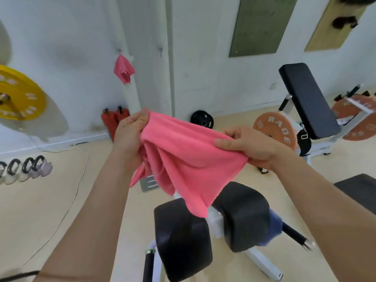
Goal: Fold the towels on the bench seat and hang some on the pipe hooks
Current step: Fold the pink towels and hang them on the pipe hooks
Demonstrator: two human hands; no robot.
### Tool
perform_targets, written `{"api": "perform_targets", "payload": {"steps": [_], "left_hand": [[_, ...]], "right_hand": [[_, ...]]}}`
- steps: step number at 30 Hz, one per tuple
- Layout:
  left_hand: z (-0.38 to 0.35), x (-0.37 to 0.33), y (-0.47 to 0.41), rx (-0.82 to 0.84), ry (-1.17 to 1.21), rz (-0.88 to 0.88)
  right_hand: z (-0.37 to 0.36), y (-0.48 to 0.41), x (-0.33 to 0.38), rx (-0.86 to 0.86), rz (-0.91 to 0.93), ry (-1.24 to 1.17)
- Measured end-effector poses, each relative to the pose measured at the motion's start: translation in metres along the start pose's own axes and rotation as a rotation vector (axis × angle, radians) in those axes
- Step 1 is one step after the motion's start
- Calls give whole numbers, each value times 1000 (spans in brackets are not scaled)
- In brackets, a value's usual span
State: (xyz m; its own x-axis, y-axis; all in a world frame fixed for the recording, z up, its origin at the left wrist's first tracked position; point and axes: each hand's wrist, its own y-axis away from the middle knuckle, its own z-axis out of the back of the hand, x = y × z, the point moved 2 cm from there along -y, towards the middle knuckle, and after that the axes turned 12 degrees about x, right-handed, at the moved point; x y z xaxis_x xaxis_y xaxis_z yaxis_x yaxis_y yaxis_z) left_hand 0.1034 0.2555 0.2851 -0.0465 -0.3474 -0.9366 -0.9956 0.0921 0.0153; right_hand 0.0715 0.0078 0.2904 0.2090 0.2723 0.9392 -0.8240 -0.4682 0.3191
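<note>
I hold a pink towel [183, 155] in the air in front of me. My left hand [130, 133] grips its upper left corner, and my right hand [250, 145] pinches its right edge. The cloth hangs in loose folds down over two black foam roller pads [183, 237] of the bench below. A second pink towel [123, 70] hangs from a hook [119, 50] on the white wall pipe [130, 94]. Another hook [160, 51] to its right holds nothing. A blue cloth [274, 226] shows behind the right roller pad.
A yellow weight plate [20, 94] is at the left. Two red extinguishers [114, 119] stand by the pipe. Kettlebells [26, 169] line the floor at left. An incline bench [307, 100] and orange plates [274, 131] fill the right. A black bench pad [362, 190] sits at the right edge.
</note>
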Motion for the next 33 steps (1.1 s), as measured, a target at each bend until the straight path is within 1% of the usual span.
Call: {"api": "perform_targets", "payload": {"steps": [2, 4, 6, 7, 10, 11, 13, 14, 15, 17, 18, 20, 21, 22, 23, 24, 25, 27, 29, 31, 32, 33], "left_hand": [[10, -6, -25, -75, 3, -25], [22, 1, -47, -132, -92, -56], [32, 18, -61, -174, -342, -71], [34, 28, -64, -200, -456, -70], [40, 64, -77, -227, -646, -6], [41, 75, -81, -227, -699, 33], [33, 92, -90, -178, -879, 78], [29, 97, -96, -154, -987, 78], [25, 96, -101, -166, -1077, 64], [14, 82, -114, -270, -1161, -18], [11, 72, -119, -343, -1165, -94], [8, 55, -121, -476, -1142, -231], [11, 50, -120, -527, -1142, -255], [16, 49, -118, -560, -1164, -237], [23, 53, -115, -566, -1198, -197], [31, 63, -110, -549, -1229, -145], [39, 76, -103, -516, -1261, -80], [54, 114, -83, -409, -1322, 103], [61, 164, -53, -201, -1417, 367], [67, 215, -17, 16, -1522, 574], [72, 236, 4, 74, -1542, 644], [78, 253, 23, 97, -1549, 702]], "right_hand": [[30, -2, 6, 36, -26, -90], [58, -5, 11, -9, -13, -215], [84, -12, 9, -95, -3, -362], [94, -18, 7, -106, -2, -412], [118, -42, 5, -76, 19, -480], [126, -52, 6, -106, 24, -494], [145, -72, 7, -231, 47, -495], [155, -82, 9, -305, 81, -451], [165, -91, 12, -362, 130, -393], [186, -106, 20, -437, 247, -232], [197, -111, 24, -485, 313, -61], [209, -110, 33, -585, 424, 460], [212, -107, 35, -618, 481, 689], [214, -104, 32, -624, 521, 827], [216, -101, 24, -613, 529, 892], [220, -101, 11, -594, 490, 945], [224, -104, -8, -551, 401, 1009], [227, -112, -56, -370, 149, 1154], [219, -115, -114, -156, -87, 1308], [201, -107, -171, 15, -222, 1365], [191, -101, -198, 79, -264, 1383], [182, -93, -224, 131, -303, 1398]]}}
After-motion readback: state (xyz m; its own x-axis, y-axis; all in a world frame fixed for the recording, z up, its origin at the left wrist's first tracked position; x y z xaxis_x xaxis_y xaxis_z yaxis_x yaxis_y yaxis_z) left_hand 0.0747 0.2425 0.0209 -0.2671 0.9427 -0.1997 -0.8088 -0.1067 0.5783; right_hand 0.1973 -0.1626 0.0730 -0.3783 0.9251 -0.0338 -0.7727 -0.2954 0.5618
